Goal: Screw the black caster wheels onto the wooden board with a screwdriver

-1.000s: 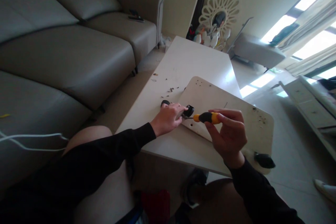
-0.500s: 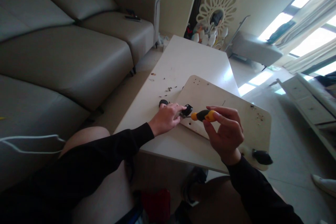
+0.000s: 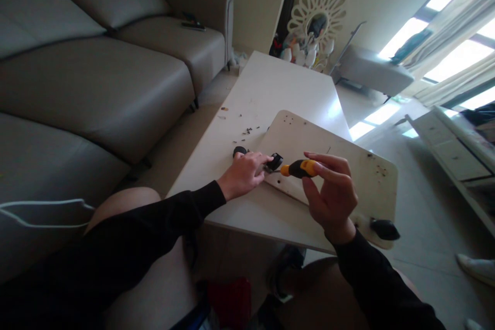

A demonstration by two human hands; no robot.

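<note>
Two hands, left hand (image 3: 243, 174) gripping black-ended part (image 3: 275, 161), right hand (image 3: 333, 193) pinching yellow screwdriver (image 3: 297, 168), apparently turned since earlier.

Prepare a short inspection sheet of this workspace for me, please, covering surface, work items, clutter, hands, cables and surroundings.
Surface: white table, with a pale, round-cornered board lying on it and apparently overhanging its right side.
Job's things: yellow-and-black screwdriver, its tip at a part with round black ends; whether it sits in a screw is too small to tell.
Clutter: small dark pieces scattered left of the board; black object at its near right corner.
Hands: left hand holds the part; right hand grips the screwdriver's handle.
Cables: white cord at the left.
Surroundings: grey-brown sofa at left, petal-framed mirror beyond the table.
</note>
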